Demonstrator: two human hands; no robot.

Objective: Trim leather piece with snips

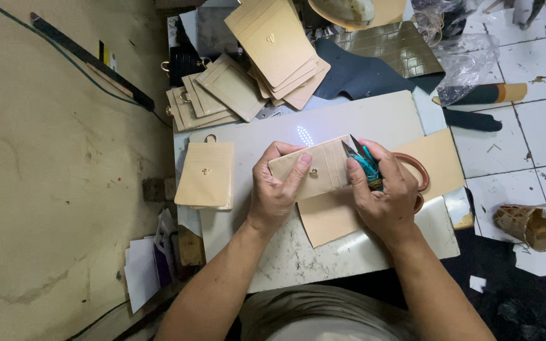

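Beige card holder (314,169), centre frame: both ends covered by left hand (273,189) and right hand (383,196). Thread snips (363,159): only the blade tips and a teal-wrapped part show; rest buried in the right palm. Brown ring-shaped object (417,172) right of that hand, mostly hidden. Pale rounded object (349,9) at top edge, cut off. Tiny clasp emblem on the card holder, too small to tell.
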